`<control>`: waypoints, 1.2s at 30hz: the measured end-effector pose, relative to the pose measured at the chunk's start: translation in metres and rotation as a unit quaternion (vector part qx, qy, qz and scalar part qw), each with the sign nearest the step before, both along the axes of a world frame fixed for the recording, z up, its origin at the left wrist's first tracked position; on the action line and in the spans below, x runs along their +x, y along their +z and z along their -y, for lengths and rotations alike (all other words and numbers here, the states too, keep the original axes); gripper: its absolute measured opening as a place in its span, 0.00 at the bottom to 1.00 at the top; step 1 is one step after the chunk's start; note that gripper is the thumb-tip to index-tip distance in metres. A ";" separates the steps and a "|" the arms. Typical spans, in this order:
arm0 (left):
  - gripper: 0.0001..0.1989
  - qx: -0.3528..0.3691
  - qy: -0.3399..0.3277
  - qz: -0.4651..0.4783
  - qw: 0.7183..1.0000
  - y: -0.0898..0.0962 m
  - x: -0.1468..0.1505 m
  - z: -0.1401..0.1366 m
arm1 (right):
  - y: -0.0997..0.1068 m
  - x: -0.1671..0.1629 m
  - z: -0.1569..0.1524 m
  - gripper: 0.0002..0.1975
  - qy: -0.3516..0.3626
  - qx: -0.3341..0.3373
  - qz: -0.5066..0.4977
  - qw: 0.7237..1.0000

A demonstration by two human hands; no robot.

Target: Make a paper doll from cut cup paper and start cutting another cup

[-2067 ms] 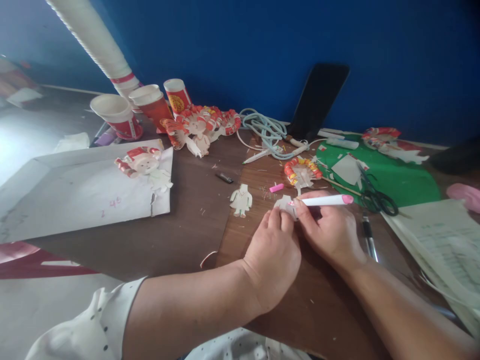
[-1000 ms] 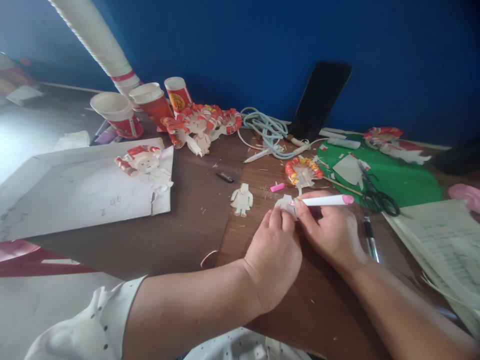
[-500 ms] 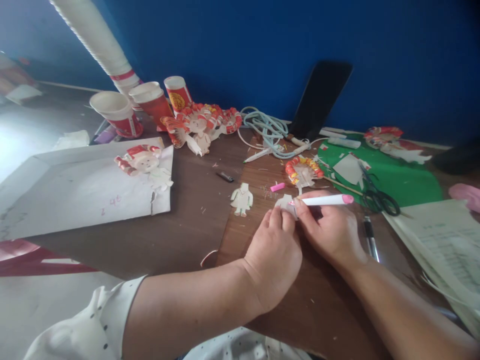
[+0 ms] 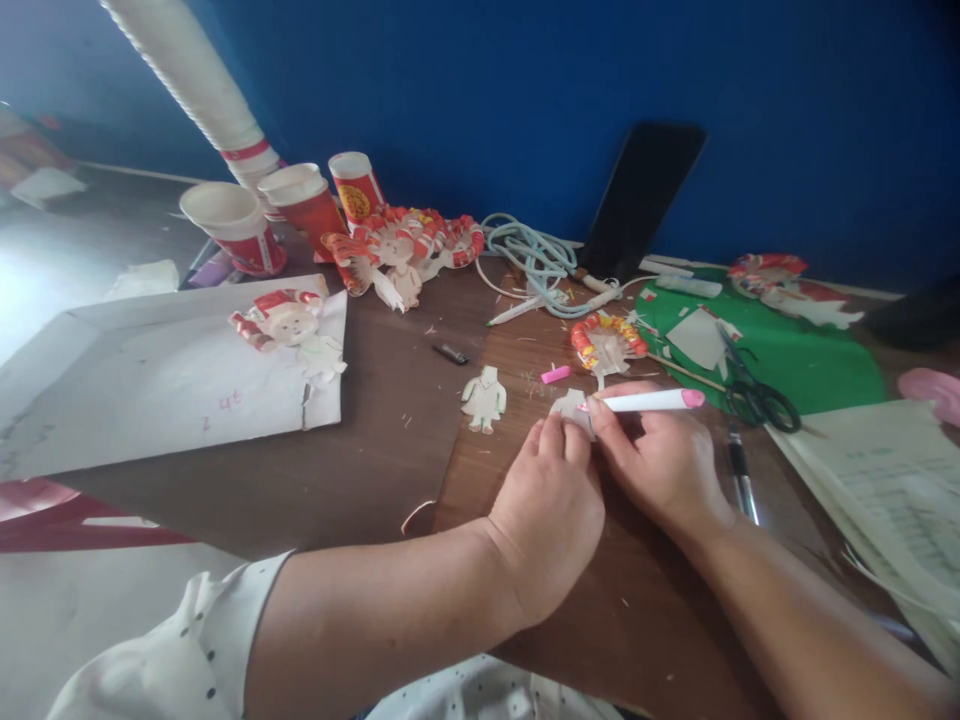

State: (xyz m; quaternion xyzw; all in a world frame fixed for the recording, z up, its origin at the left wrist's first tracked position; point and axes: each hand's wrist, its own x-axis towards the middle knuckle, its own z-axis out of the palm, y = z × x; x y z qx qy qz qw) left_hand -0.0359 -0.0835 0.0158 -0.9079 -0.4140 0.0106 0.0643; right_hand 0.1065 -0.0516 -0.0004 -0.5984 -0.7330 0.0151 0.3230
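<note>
My right hand [image 4: 660,450] is closed around a white felt-tip marker [image 4: 649,401] with a pink end. Its tip touches a small white paper cutout [image 4: 570,404] on the table. With bent fingers, my left hand [image 4: 555,490] presses the cutout's lower part down, and those fingers hide much of it. To the left lies a second paper cutout shaped like a dress with feet [image 4: 484,398], outlined in green. A pink marker cap [image 4: 556,375] rests just beyond the hands. Behind it is a paper doll head with red and yellow hair [image 4: 607,345].
Scissors [image 4: 761,395] lie partly on a green sheet [image 4: 832,360] at right, near a black pen [image 4: 741,480]. A phone [image 4: 645,195] leans on the blue wall beside a coiled cable [image 4: 529,250]. Paper cups [image 4: 232,225] stand at back left, behind white cardboard [image 4: 150,390].
</note>
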 end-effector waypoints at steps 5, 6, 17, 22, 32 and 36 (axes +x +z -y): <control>0.22 0.006 -0.001 0.008 1.000 -0.002 0.000 0.000 | 0.001 -0.001 0.000 0.10 0.002 -0.001 0.001 1.000; 0.22 0.005 -0.002 0.008 1.000 -0.002 0.000 -0.001 | 0.001 -0.001 0.000 0.10 0.003 -0.002 0.002 1.000; 0.22 0.008 -0.001 0.003 1.000 -0.003 0.000 0.000 | 0.002 -0.001 0.000 0.10 0.010 -0.010 0.014 1.000; 0.22 0.003 -0.005 0.006 1.000 -0.002 0.000 0.000 | 0.002 0.000 0.000 0.09 0.011 0.005 0.023 1.000; 0.22 -0.006 0.001 0.019 1.000 0.000 0.000 0.000 | 0.004 0.001 0.001 0.08 -0.027 0.065 -0.015 0.997; 0.21 -0.002 -0.004 0.014 1.000 0.000 0.000 -0.001 | 0.001 0.000 0.001 0.08 -0.011 0.055 -0.019 0.998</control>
